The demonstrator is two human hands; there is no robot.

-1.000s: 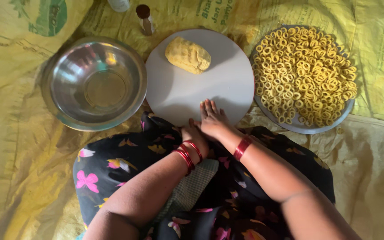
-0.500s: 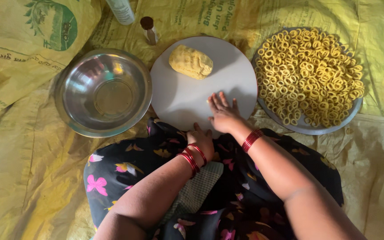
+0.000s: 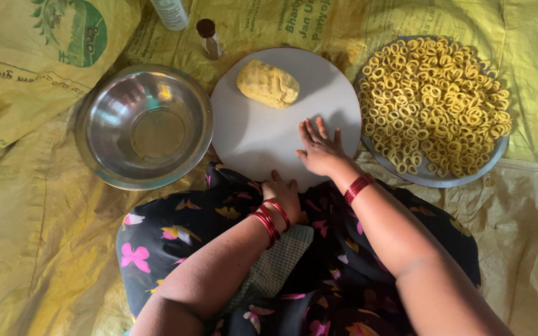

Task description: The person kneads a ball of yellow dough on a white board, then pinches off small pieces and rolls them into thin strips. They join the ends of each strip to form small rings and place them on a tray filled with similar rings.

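While the right hand (image 3: 320,149) lies flat, fingers (image 3: 309,132) spread, on the round white board (image 3: 263,134), the oblong yellow dough lump (image 3: 268,83) sits up-left of it, long axis crosswise; the left hand (image 3: 283,191), fingers curled and holding nothing, rests farther off.

One round white board (image 3: 263,140) was present, carrying one lump of yellow dough (image 3: 268,83). One empty steel bowl (image 3: 144,126) stood beside the board. One grey plate (image 3: 434,179) held a heap of small yellow dough rings (image 3: 434,99); these were too many and too overlapped to count. Two containers stood at the top edge: one white bottle (image 3: 170,12) and one small brown-capped vial (image 3: 208,37). Two hands were in view, the left hand (image 3: 281,194) and the right hand (image 3: 320,150), each wrist bearing several red bangles (image 3: 358,186).
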